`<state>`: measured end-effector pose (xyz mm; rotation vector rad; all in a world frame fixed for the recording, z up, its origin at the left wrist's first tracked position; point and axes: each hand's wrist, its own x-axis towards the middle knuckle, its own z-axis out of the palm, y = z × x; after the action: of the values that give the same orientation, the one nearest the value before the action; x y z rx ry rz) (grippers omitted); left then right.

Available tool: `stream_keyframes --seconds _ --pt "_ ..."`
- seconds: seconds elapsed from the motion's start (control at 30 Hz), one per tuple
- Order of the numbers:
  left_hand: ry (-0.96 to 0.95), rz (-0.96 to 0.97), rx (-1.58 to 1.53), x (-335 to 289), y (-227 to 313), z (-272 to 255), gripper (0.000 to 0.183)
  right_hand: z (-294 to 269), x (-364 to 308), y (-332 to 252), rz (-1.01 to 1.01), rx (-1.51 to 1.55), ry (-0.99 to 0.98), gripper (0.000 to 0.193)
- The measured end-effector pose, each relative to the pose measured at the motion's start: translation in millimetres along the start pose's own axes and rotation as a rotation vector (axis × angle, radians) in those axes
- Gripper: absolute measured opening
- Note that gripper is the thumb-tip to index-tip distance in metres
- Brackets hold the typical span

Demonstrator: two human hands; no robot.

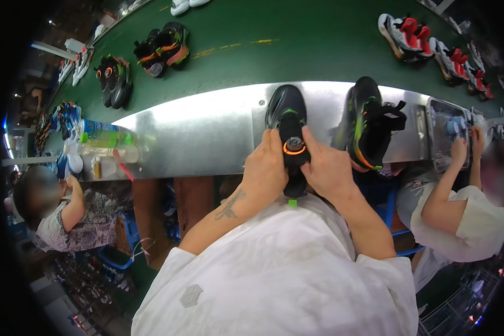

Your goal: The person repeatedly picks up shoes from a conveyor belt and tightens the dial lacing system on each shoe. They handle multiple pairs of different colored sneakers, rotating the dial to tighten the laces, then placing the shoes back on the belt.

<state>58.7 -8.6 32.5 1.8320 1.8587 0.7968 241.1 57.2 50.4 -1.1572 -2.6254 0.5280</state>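
A black shoe (pixel 288 106) with an orange-ringed dial on its tongue lies toe outward at the edge of the metal bench, its heel toward my body. My left hand (pixel 267 167) closes round its left side, fingers along the tongue. On the other side my right hand (pixel 326 169) grips it, thumb and fingers pressed beside the dial. A green tab shows at the heel end. Just to the right stands a second black shoe (pixel 367 126) with green and orange trim, touched by neither hand. The fingertips on the shoe's sides are partly hidden.
Beyond the metal bench (pixel 196 129) runs a green surface (pixel 297 50) bearing several pairs of shoes. Plastic bottles (pixel 106 137) lie at the left, a tray (pixel 443 126) at the right. People sit on both sides; one person's hands (pixel 465 148) are near the tray.
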Motion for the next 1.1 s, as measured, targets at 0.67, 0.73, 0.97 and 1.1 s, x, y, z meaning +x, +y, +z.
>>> stream_keyframes --seconds 0.67,0.73,0.97,1.1 --pt "0.550 0.126 -0.181 2.8 4.5 -89.1 0.052 -115.5 55.2 67.6 -0.095 0.111 0.084 0.023" --pt "0.266 0.086 -0.179 11.4 25.6 -48.9 0.051 -95.7 65.5 53.8 -0.140 0.200 0.054 0.027" --pt "-0.022 -0.261 -0.493 40.4 -4.6 0.1 0.029 -69.7 77.5 30.5 -0.287 0.016 -0.157 0.024" --pt "-0.054 -0.243 -0.491 36.9 9.5 -0.4 0.028 -45.2 68.6 27.8 -0.345 -0.228 -0.151 0.030"
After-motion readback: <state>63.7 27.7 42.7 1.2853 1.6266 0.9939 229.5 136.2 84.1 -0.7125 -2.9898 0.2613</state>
